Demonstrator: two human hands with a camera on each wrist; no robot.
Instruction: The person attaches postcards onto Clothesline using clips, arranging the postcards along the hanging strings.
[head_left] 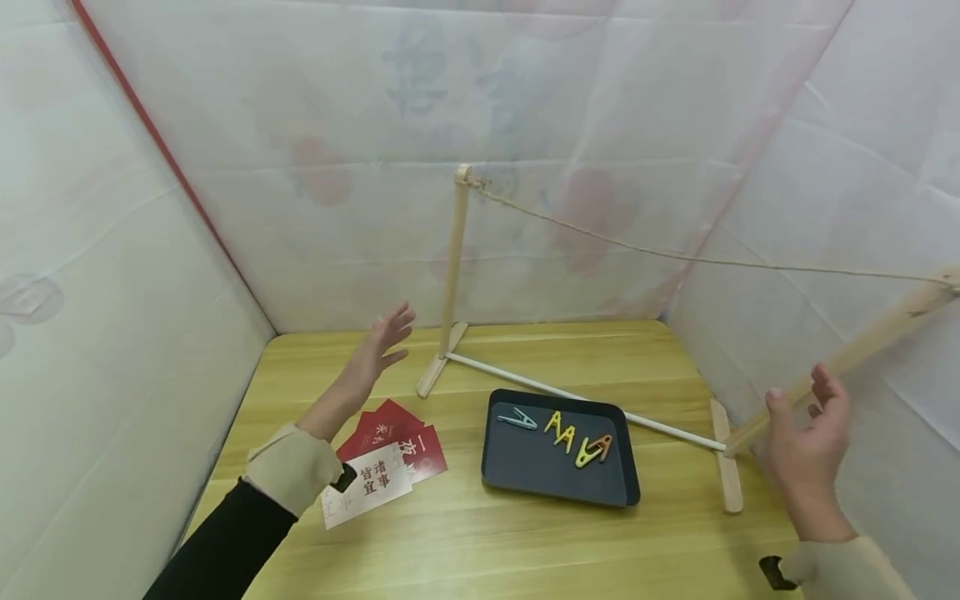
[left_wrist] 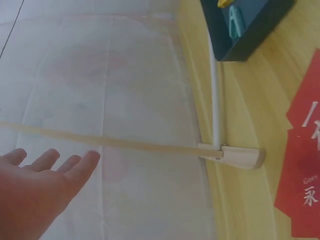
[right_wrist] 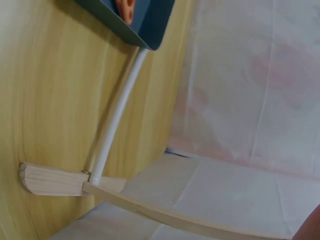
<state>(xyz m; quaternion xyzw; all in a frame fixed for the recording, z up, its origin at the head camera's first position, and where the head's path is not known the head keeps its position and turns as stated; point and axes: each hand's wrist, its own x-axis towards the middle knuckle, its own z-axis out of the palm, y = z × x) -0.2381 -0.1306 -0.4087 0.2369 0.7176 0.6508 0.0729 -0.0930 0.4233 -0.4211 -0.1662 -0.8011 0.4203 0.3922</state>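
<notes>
My left hand (head_left: pixel 367 354) hovers with fingers extended and holds nothing, beside the left wooden post (head_left: pixel 454 267) of a small clothesline stand; in the left wrist view the same hand (left_wrist: pixel 42 192) is apart from the table. My right hand (head_left: pixel 810 446) is raised in front of the right post (head_left: pixel 862 350), thumb up and fingers loosely bent, nothing in it. Whether it touches that post cannot be told. Between the hands, a dark tray (head_left: pixel 540 487) holds a teal clothespin (head_left: pixel 519 419), several yellow clothespins (head_left: pixel 587 452) and an orange one (head_left: pixel 604 444).
Twine (head_left: pixel 637 247) runs slackly between the post tops. A white rod (head_left: pixel 517 377) joins the wooden feet behind the tray. Red cards (head_left: pixel 390 421) and a white card (head_left: pixel 367 492) overlap on the wooden table (head_left: pixel 465 550), near my left forearm. Pale sheeting (head_left: pixel 337 233) encloses the table's back and sides.
</notes>
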